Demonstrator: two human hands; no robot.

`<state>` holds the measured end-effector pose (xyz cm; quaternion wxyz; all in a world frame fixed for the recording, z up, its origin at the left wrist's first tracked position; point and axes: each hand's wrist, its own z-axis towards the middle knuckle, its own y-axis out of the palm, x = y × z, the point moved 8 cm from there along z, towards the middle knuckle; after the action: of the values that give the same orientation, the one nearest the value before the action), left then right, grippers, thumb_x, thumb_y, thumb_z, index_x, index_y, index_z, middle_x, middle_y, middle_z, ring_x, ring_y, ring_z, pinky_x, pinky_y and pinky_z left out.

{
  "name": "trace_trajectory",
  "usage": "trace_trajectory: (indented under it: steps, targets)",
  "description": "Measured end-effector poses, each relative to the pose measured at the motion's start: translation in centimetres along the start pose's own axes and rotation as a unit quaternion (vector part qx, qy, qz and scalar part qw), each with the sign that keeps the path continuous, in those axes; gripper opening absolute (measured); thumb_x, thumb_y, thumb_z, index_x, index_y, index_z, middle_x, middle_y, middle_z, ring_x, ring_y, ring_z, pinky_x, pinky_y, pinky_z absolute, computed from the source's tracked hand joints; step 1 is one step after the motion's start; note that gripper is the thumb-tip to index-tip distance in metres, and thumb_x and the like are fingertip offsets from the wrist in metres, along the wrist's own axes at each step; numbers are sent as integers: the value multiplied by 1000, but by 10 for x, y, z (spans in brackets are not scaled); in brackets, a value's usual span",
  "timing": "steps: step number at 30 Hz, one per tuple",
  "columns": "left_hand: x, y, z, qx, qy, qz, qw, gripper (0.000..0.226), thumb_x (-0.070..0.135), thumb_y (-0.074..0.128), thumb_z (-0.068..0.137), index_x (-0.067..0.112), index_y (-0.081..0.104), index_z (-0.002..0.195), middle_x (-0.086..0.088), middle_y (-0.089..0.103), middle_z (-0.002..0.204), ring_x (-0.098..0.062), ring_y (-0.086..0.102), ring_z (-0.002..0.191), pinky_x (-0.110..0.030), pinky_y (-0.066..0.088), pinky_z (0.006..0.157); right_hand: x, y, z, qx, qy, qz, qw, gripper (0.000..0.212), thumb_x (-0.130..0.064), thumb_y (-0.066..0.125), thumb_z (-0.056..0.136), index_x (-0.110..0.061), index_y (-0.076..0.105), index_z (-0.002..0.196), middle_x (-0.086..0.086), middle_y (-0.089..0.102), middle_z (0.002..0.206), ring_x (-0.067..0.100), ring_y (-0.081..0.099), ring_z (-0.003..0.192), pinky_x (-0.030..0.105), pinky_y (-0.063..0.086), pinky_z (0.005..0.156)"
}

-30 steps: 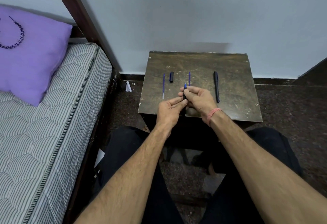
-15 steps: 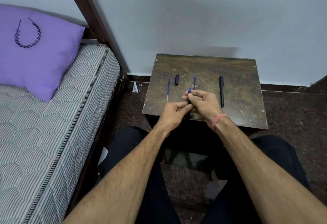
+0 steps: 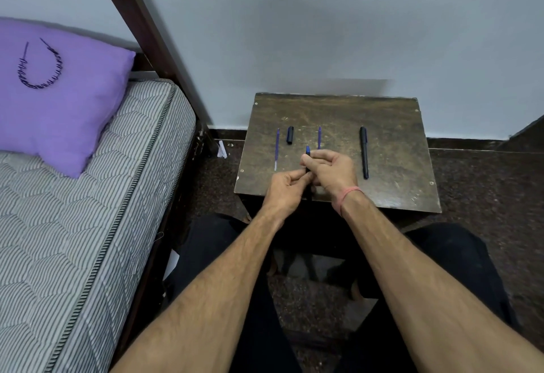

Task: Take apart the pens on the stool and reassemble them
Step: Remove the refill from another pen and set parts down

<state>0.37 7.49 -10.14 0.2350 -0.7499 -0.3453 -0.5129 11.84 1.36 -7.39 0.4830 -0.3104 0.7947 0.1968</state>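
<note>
On the dark wooden stool [image 3: 391, 193] lie a blue refill [image 3: 276, 148], a black cap [image 3: 290, 135], a second blue refill [image 3: 319, 137] partly behind my fingers, and a whole black pen [image 3: 364, 151]. My right hand [image 3: 329, 169] grips a dark pen barrel [image 3: 307, 153] whose blue tip pokes out above the fingers. My left hand [image 3: 287, 190] pinches the barrel's lower end, which is hidden between the two hands.
A bed with a striped mattress [image 3: 88, 225] and a purple pillow [image 3: 59, 90] stands to the left, with a dark bedpost [image 3: 153, 48] beside the stool. A wall rises just behind the stool. My legs are under its front edge.
The view has shifted, so the stool sits lower and further right in frame. Both hands stay together on the barrel; the parts on the stool have not moved.
</note>
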Motion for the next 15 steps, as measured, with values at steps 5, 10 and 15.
trace_trajectory:
  steps: [5, 10, 15]
  targets:
    - [-6, 3, 2, -24, -11, 25, 999, 16, 23, 74, 107, 22, 89, 104, -4, 86, 90, -13, 78, 85, -37, 59, 95, -1, 2, 0, -78, -1, -12, 997, 15, -16, 62, 111, -18, 76, 106, 5, 85, 107, 18, 68, 65, 26, 50, 48]
    - [-7, -1, -4, 40, 9, 43, 998, 21, 28, 76, 106, 23, 86, 123, -5, 88, 92, -9, 79, 87, -31, 60, 84, -6, 8, 3, -43, -51, -61, 996, 19, -11, 70, 105, -16, 75, 87, 12, 82, 91, 47, 79, 85, 37, 61, 64]
    - [1, -13, -12, 87, 45, 78, 992, 19, 35, 74, 105, 35, 86, 120, 11, 87, 90, 5, 78, 82, -24, 59, 73, -6, 17, 6, -1, -78, -85, 993, 13, -15, 75, 101, -19, 78, 90, 9, 85, 90, 41, 83, 87, 38, 61, 75]
